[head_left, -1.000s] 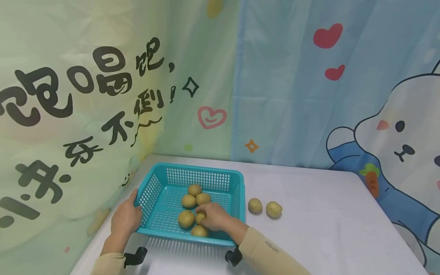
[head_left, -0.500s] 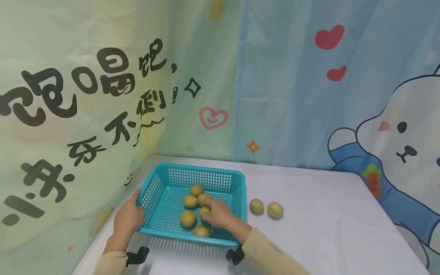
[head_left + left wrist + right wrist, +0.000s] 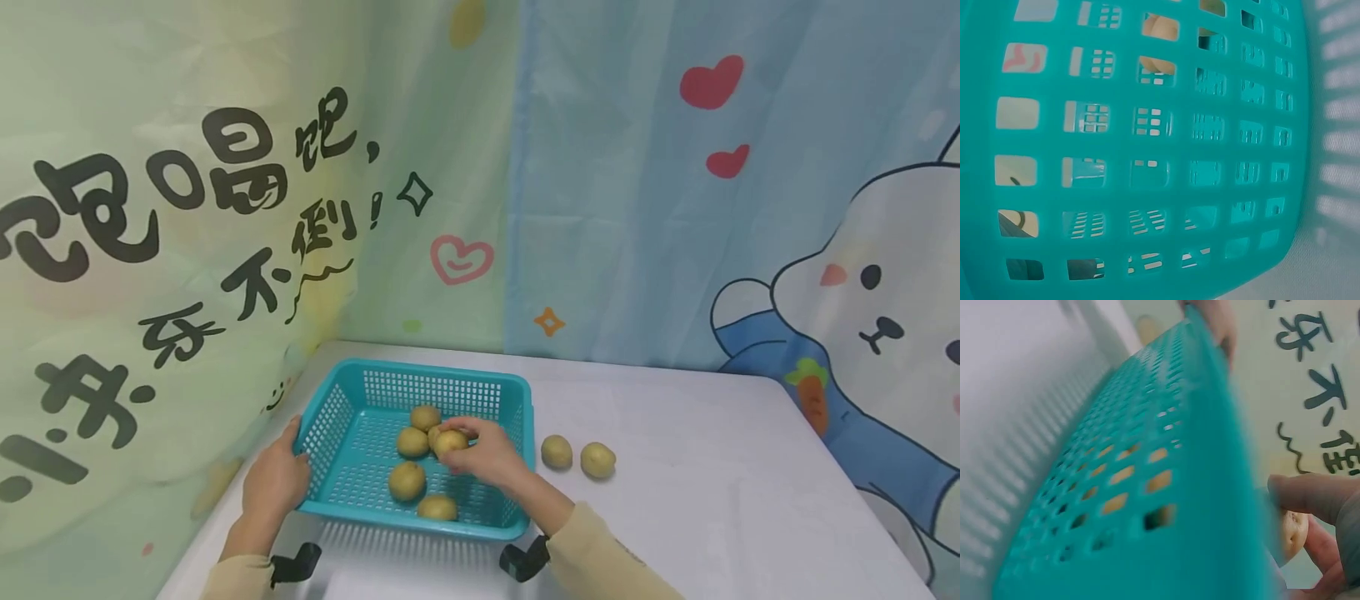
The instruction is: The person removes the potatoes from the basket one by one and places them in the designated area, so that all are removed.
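A teal plastic basket (image 3: 360, 373) stands on the white table. My left hand (image 3: 276, 477) grips its left rim. Inside the basket my right hand (image 3: 483, 454) holds one potato (image 3: 450, 442) in its fingertips, lifted a little above the floor. Several more potatoes lie in the basket, among them one (image 3: 407, 480) near the middle and another (image 3: 437, 507) by the front wall. The left wrist view is filled by the basket's perforated wall (image 3: 1147, 156). In the right wrist view the basket wall (image 3: 1166, 475) is blurred, with a finger (image 3: 1310, 495) and a bit of potato (image 3: 1292, 532) at right.
Two potatoes (image 3: 557, 451) (image 3: 597, 460) lie on the table (image 3: 712, 483) just right of the basket. Printed curtains hang close behind and to the left. The table runs on bare to the right.
My right hand has picked a potato off the basket floor and lifted it back and upward. My left hand stays on the rim.
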Demonstrator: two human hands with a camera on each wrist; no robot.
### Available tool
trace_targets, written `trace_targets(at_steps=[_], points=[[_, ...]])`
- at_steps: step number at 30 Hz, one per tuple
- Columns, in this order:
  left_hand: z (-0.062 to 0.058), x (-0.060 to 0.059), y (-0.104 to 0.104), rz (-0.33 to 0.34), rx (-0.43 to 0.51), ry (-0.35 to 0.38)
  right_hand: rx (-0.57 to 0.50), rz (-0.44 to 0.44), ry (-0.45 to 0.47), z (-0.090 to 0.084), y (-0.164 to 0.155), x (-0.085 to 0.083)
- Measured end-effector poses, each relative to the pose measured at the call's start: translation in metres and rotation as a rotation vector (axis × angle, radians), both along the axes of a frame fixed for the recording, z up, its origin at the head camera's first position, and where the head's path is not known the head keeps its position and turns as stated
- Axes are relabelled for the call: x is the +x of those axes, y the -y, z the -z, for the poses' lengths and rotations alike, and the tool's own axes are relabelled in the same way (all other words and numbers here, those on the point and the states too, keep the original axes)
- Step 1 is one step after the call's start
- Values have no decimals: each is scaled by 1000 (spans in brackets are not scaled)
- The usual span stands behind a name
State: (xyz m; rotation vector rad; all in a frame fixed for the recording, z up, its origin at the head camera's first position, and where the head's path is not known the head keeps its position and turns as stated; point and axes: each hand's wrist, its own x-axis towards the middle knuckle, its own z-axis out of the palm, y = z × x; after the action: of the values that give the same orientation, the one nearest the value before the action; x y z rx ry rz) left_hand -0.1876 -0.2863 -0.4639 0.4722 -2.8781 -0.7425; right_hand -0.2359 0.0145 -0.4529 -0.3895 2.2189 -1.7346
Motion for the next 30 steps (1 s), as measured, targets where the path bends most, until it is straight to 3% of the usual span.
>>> trace_targets(at_steps=[7, 12, 21, 30], points=[[2, 7, 8, -6, -6, 7, 19, -24, -58, -18, -22, 12], [1, 10, 12, -14, -8, 14, 49, 52, -50, -22, -44, 18], [-2, 2, 6, 3, -1, 11, -26, 139, -33, -13, -86, 41], [0, 0, 2, 6, 1, 4, 18, 270, -63, 14, -126, 68]])
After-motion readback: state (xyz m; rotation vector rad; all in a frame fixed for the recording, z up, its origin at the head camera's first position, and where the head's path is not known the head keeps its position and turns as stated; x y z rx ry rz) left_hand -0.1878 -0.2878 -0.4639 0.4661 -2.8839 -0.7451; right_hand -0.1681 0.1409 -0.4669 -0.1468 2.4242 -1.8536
